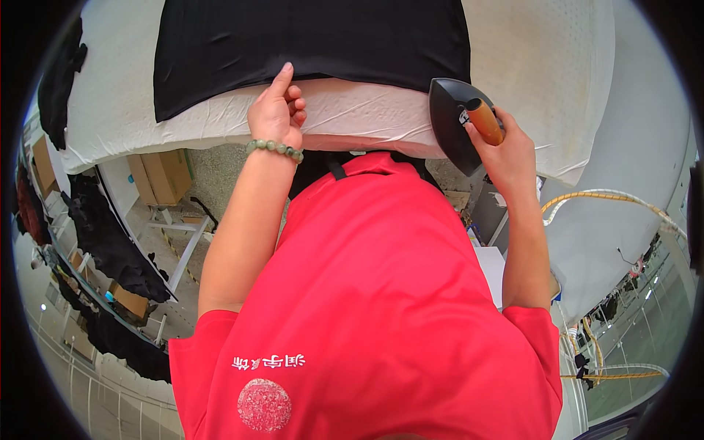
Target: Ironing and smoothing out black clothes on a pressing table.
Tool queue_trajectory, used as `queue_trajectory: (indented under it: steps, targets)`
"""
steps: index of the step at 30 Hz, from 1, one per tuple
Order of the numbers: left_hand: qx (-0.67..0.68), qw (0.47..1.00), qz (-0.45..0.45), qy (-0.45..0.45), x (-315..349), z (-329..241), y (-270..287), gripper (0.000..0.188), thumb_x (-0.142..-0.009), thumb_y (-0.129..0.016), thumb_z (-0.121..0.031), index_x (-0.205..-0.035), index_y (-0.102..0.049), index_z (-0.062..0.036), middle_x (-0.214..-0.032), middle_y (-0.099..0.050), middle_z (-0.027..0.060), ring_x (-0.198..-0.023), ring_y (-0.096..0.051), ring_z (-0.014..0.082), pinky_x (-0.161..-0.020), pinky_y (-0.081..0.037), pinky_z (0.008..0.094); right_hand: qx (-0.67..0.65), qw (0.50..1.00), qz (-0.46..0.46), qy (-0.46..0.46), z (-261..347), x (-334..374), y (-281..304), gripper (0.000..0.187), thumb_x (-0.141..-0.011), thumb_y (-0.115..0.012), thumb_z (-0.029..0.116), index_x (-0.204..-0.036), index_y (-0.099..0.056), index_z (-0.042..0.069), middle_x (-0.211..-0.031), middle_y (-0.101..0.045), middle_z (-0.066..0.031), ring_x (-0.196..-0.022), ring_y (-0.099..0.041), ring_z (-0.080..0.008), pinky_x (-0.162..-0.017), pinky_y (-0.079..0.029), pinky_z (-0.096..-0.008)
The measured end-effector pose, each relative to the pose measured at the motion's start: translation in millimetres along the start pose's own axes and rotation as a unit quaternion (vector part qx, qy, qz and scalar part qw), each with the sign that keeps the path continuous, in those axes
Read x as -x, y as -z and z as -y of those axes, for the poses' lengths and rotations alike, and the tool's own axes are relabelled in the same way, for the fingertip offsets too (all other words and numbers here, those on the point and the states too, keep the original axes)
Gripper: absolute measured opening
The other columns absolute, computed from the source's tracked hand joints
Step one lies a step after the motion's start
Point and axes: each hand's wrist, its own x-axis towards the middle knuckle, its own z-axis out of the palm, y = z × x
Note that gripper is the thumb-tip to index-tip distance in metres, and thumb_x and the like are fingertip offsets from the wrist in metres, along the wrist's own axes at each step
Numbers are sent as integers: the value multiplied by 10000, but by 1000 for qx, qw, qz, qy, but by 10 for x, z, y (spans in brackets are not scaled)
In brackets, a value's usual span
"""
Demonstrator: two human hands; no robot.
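A black cloth [315, 37] lies over the white padded board [367, 110], its near edge slightly curved. My left hand [277, 110], with a green bead bracelet at its wrist, is at that edge. One finger stretches up over the cloth's hem, while the others curl loosely with nothing visible in them. On the right, my right hand [510, 150] wraps round the brown handle of a dark, pointed iron [447, 121]. The iron stands tilted at the board's near edge, just right of the cloth's corner. Its sole is hidden.
A yellow-and-white hose [616, 194] loops at the right. Cardboard boxes [163, 176] and a white metal frame [187, 249] stand below the board at the left. Dark cloth pieces [110, 235] hang farther left. My red shirt fills the lower middle.
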Motion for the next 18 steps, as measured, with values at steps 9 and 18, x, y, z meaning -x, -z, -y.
queue_trajectory:
  steps: [9,18]
  targets:
    - [-121,979,37,-162,-64,6,176,268,-938,-777,-218,-842,-571,-78,-630,-631,31,-472,-571,116,-426,-409,238,58,997,23,47,406,-58,-156,526,-884,-771,357,-1252,-635,6,-1012,-739,-236,-974,-717,-401,-836,-568,-438]
    - [-278,929,29,-241,-88,-77,233,253,-946,-760,-188,-932,-608,13,-630,-672,56,-478,-599,99,-426,-439,239,103,976,106,161,1248,-147,-363,515,-860,-749,313,-1227,-596,-13,-846,-736,-209,-844,-727,-405,-765,-588,-478]
